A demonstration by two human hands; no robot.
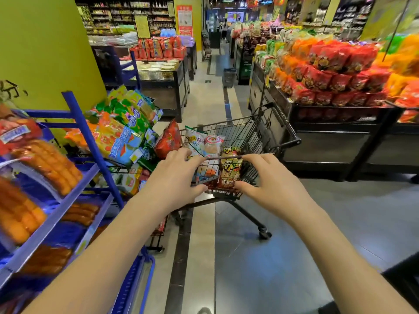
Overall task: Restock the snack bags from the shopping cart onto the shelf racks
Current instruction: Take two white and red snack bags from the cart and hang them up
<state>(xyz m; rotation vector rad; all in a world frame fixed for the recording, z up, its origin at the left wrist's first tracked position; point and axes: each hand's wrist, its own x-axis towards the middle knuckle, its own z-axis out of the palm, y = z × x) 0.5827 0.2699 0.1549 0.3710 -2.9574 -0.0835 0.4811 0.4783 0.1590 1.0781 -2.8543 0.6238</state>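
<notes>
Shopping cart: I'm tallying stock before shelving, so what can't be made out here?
Head view, shopping cart: how many snack bags lie at the bottom, hidden by upright bags, the left hand and right hand.
Head view, blue rack: pack labels blurred; lower shelves cut off by the left edge.
Head view, far shelves: too small to read.

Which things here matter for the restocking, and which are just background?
Job: shopping cart; snack bags in it; blue shelf rack; left hand and right hand on the cart's near rim.
Background: red-bag display; yellow pillar; floor basket.
</notes>
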